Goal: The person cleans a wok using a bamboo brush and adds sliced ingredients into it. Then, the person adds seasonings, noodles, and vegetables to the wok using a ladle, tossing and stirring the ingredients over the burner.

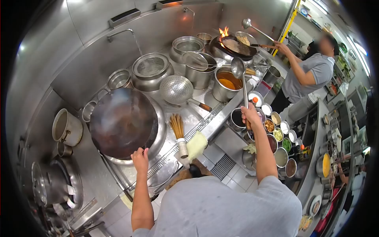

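My left hand (140,159) is closed at the near rim of a large dark wok (123,122), which sits on the round burner ring. A haze hangs over the wok, and I cannot make out any food in it. Held out to the right, my right hand (251,114) grips the wooden handle of a long steel ladle (238,68). The ladle's bowl is raised near a pot of orange-brown oil (228,81). Between my hands, a bamboo wok brush (179,132) and a pale cloth (196,145) lie on the counter edge.
A perforated strainer (176,90) rests behind the brush. Water runs from a tap (121,34) into a steel pot (150,66). Several seasoning containers (278,134) stand at the right. Beyond them, a co-worker (312,73) handles a flaming wok (237,46) and a ladle.
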A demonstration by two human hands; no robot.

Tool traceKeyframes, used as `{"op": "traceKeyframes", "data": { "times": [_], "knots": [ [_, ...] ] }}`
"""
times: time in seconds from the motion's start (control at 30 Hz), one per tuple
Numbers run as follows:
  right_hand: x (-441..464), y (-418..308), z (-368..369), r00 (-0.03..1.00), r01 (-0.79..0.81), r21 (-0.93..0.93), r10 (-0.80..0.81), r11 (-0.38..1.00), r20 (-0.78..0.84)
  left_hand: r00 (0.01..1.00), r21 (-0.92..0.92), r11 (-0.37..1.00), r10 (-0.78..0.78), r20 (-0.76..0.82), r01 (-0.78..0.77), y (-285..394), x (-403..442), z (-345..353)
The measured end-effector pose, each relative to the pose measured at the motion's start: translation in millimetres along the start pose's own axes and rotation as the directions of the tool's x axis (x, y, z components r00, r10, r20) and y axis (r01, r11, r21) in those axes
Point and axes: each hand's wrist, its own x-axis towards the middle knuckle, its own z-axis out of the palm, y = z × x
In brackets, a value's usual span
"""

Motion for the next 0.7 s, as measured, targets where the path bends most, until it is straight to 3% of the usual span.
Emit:
{"op": "traceKeyframes", "data": {
  "times": [0.03, 0.1, 0.13, 0.23, 0.27, 0.37, 0.43, 0.5, 0.57, 0.6, 0.7],
  "knots": [
    [2.6, 1.0, -8.7, 1.0, -0.023, -0.054, 0.023, 0.998, 0.002, 1.0, 0.0, 1.0, 0.007, 0.004, -0.007, 6.0, -1.2, -5.6],
    [10.1, 8.6, -16.3, 0.999, -0.034, -0.064, 0.035, 0.997, 0.015, 0.974, -0.098, 0.987, 0.104, -0.204, -0.126, 16.6, -8.3, -12.5],
    [10.5, 11.0, -16.0, 0.998, -0.059, -0.061, 0.06, 0.996, 0.028, 0.992, -0.039, 0.995, 0.092, -0.089, -0.096, 11.6, -17.5, -13.6],
    [11.8, 26.7, -5.6, 0.995, -0.094, -0.058, 0.095, 0.994, 0.007, 0.99, 0.066, 0.994, 0.09, -0.106, -0.084, 26.1, -44.0, -9.2],
    [17.1, 34.8, -1.5, 0.998, -0.068, -0.105, 0.066, 0.992, -0.025, 0.999, 0.071, 0.996, 0.048, -0.017, -0.047, 26.6, -48.6, -8.0],
    [23.1, 36.0, 3.4, 0.998, -0.053, -0.165, 0.045, 0.985, -0.055, 1.0, 0.066, 0.998, 0.018, -0.017, -0.017, 31.9, -46.8, -8.3],
    [28.4, 31.5, 0.6, 0.991, -0.135, -0.113, 0.137, 0.984, 0.006, 1.0, 0.073, 0.997, 0.012, -0.004, -0.012, 33.9, -46.0, -11.8],
    [41.7, 31.7, -5.3, 0.983, -0.17, -0.008, 0.17, 0.985, 0.068, 1.0, 0.081, 0.997, 0.007, 0.012, -0.008, 32.3, -47.3, -14.7],
    [49.9, 28.7, -11.0, 0.931, -0.34, 0.414, 0.241, 0.844, 0.274, 0.999, 0.072, 0.996, 0.045, 0.024, -0.047, 30.2, -47.8, -16.3],
    [51.1, 29.7, -8.0, 0.931, -0.347, 0.51, 0.224, 0.787, 0.287, 0.999, 0.069, 0.997, 0.041, 0.021, -0.043, 30.6, -48.0, -16.4],
    [46.1, 27.3, -0.7, 0.97, -0.231, 0.564, 0.142, 0.793, 0.198, 0.999, 0.067, 0.997, 0.042, 0.018, -0.043, 32.0, -47.7, -17.7]
  ]
}}
